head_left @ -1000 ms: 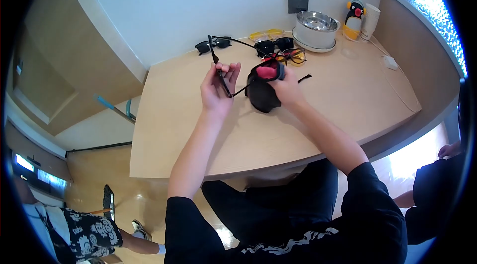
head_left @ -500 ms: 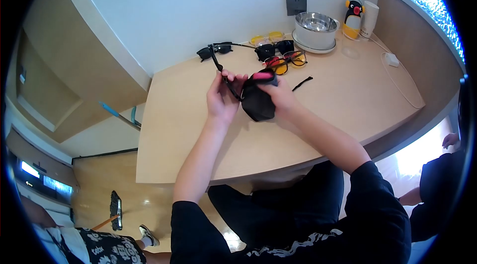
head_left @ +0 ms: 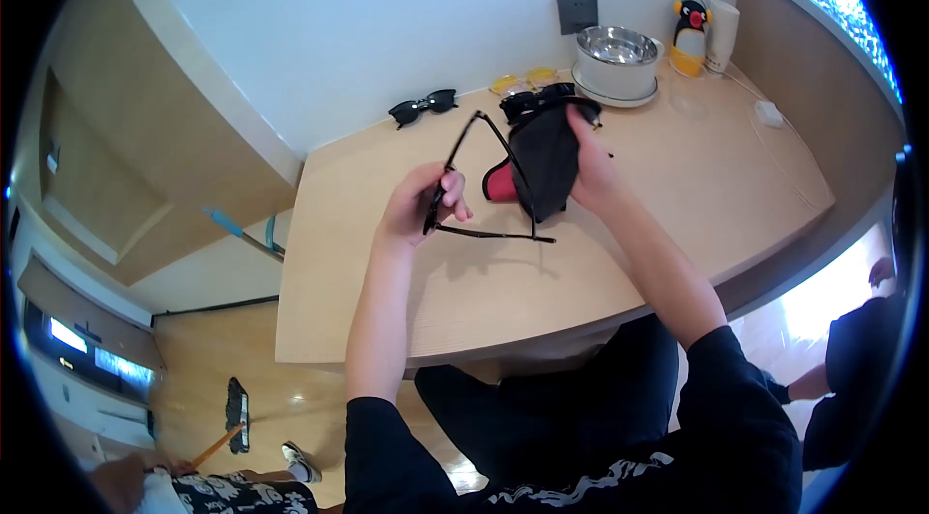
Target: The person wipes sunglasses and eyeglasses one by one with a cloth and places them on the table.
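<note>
Black-framed glasses (head_left: 491, 127) are pinched in my left hand (head_left: 422, 201), tilted above the desk with the temples spread toward the right. My right hand (head_left: 595, 166) grips a dark pouch (head_left: 544, 161) whose red inside shows at its lower left. The pouch is just behind the temples of the glasses; whether they touch I cannot tell. Behind it lie black sunglasses (head_left: 521, 105) and yellow-lensed glasses (head_left: 510, 84). Another pair of dark sunglasses (head_left: 423, 107) rests near the wall.
A steel-lined white bowl (head_left: 616, 69), a penguin figure (head_left: 689, 38), paper cups (head_left: 722, 35) and a white cable with a plug (head_left: 768, 114) stand or lie on the desk (head_left: 329, 301). One person with a mop (head_left: 237, 415) is at lower left, another person (head_left: 856, 359) at right.
The pouch has turned and moved up and right, away from my left hand. The glasses in my left hand have rotated, so their temples now point right. The mop and person at lower left have shifted.
</note>
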Demonstrator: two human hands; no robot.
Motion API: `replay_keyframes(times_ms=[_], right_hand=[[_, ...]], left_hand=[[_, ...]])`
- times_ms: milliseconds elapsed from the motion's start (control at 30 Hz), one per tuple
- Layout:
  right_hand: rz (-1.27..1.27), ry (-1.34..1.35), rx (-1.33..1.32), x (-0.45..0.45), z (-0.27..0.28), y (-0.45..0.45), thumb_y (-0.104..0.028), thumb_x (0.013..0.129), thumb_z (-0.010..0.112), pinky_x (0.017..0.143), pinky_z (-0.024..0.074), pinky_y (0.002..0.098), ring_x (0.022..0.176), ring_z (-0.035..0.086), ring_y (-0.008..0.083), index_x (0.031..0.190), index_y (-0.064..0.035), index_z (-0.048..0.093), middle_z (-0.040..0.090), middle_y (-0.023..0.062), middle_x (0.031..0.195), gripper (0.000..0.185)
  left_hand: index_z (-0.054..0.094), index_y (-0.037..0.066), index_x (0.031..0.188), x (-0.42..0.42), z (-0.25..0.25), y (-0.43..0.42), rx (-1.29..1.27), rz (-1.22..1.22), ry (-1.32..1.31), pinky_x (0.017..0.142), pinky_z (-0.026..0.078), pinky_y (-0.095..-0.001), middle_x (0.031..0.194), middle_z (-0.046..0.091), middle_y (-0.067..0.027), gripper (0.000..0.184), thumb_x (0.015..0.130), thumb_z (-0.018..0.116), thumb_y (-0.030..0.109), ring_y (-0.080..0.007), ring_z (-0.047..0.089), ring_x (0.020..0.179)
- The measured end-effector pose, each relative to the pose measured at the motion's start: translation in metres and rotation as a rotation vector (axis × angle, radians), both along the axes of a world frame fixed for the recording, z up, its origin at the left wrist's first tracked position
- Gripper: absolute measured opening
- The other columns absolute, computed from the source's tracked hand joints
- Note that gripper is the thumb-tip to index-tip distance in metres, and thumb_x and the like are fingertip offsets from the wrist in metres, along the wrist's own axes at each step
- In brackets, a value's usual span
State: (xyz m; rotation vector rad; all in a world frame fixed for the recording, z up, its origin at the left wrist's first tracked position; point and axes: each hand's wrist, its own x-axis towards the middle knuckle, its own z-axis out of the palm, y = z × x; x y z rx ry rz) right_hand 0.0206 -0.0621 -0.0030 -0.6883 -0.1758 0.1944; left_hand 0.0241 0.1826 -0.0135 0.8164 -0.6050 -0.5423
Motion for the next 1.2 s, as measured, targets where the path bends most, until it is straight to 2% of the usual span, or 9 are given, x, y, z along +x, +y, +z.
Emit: replay_keyframes(times_ms=[67,200,300,433,500,600,767,967,1200], right_hand=[[-0.001,0.034,-0.002,-0.002,-0.006,0.003,-0.043,0.092,0.038,0.088,0.0455,0.0363,0.096,0.058,0.0233,0.111,-0.002,0.05,0.059,0.0116,0.105,0.047],[0.089,0.033,-0.05,-0.01,0.001,0.004,-0.043,0.093,0.033,0.095,0.0409,0.0372,0.106,0.054,0.0241,0.122,-0.0012,0.043,0.053,0.0129,0.118,0.051],[0.137,0.072,-0.09,-0.01,0.0,0.004,-0.041,0.093,0.036,0.093,0.0421,0.0363,0.105,0.055,0.0224,0.118,-0.0031,0.046,0.055,0.0115,0.115,0.047],[0.108,0.062,-0.346,-0.013,-0.004,0.013,-0.037,0.092,0.042,0.08,0.0462,0.0307,0.091,0.057,0.0169,0.104,-0.0028,0.055,0.061,0.0067,0.092,0.038],[0.065,-0.074,-0.522,-0.007,-0.009,0.011,-0.035,0.091,0.045,0.066,0.0426,0.0244,0.072,0.053,0.0107,0.093,-0.0042,0.056,0.057,0.0012,0.078,0.033],[0.118,-0.102,-0.407,-0.004,-0.016,0.009,-0.036,0.091,0.045,0.063,0.0398,0.0233,0.067,0.049,0.0101,0.089,-0.0049,0.055,0.054,0.0001,0.076,0.032],[0.103,0.12,-0.174,-0.013,-0.002,0.015,-0.039,0.091,0.042,0.066,0.0413,0.0245,0.07,0.05,0.0098,0.086,-0.0075,0.051,0.052,0.0003,0.075,0.033],[0.234,-0.094,-0.302,0.003,-0.025,0.009,-0.038,0.091,0.042,0.064,0.0416,0.0236,0.069,0.05,0.0092,0.085,-0.0078,0.05,0.05,-0.0004,0.075,0.032],[0.299,-0.063,-0.335,-0.01,-0.014,0.015,-0.031,0.093,0.043,0.063,0.0422,0.0235,0.066,0.049,0.0093,0.082,-0.0075,0.047,0.049,-0.0004,0.071,0.026]], left_hand=[[0.048,0.006,0.074,-0.001,0.0,-0.007,0.225,0.036,0.017,0.068,0.053,-0.0375,0.062,0.048,-0.0029,0.028,0.091,0.04,0.026,-0.0236,0.061,0.059],[0.051,0.004,0.074,0.002,-0.002,-0.007,0.313,0.044,0.058,0.065,0.053,-0.0374,0.065,0.05,-0.0048,0.029,0.091,0.04,0.024,-0.0233,0.061,0.06],[0.051,0.004,0.073,-0.003,0.004,-0.011,0.405,0.084,0.071,0.063,0.052,-0.0357,0.066,0.051,-0.0053,0.028,0.09,0.042,0.024,-0.0226,0.06,0.06],[0.051,0.004,0.074,-0.008,0.001,-0.022,0.437,0.102,0.108,0.059,0.052,-0.0328,0.067,0.051,-0.0054,0.026,0.089,0.045,0.024,-0.0228,0.059,0.061],[0.051,0.004,0.074,-0.009,0.002,-0.025,0.438,0.098,0.102,0.06,0.052,-0.0326,0.067,0.05,-0.0053,0.026,0.089,0.045,0.024,-0.0228,0.059,0.061],[0.052,0.002,0.075,-0.007,-0.001,-0.025,0.398,0.074,0.087,0.06,0.052,-0.0323,0.067,0.053,-0.0065,0.026,0.089,0.046,0.024,-0.0228,0.061,0.061],[0.05,0.004,0.074,-0.008,0.002,-0.025,0.423,0.102,0.062,0.061,0.052,-0.0326,0.067,0.05,-0.0053,0.026,0.089,0.045,0.024,-0.0223,0.06,0.061],[0.05,0.004,0.075,-0.005,-0.004,-0.024,0.381,0.122,0.021,0.064,0.052,-0.0328,0.068,0.05,-0.0047,0.027,0.09,0.043,0.025,-0.0219,0.06,0.064],[0.049,0.007,0.079,0.002,-0.001,-0.008,0.113,0.211,0.054,0.072,0.051,-0.0336,0.069,0.049,-0.0025,0.023,0.092,0.04,0.024,-0.0201,0.06,0.069]])
